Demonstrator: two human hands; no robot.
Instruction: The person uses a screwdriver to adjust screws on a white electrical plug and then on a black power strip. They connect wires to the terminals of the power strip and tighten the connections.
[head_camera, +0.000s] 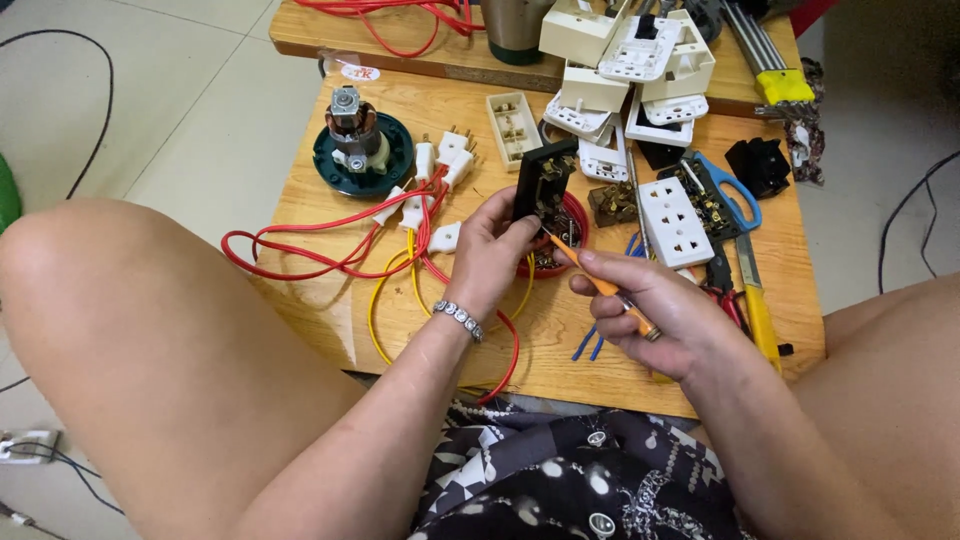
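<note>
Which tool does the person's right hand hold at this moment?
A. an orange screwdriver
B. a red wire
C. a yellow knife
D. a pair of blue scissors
A: the right hand grips an orange screwdriver, its tip pointed at the black socket part that the left hand holds.

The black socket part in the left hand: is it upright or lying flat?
Upright: the left hand holds the black socket part on end above the table.

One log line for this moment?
left hand: holds black socket part | right hand: orange screwdriver, tip at part | red bowl beneath
</note>
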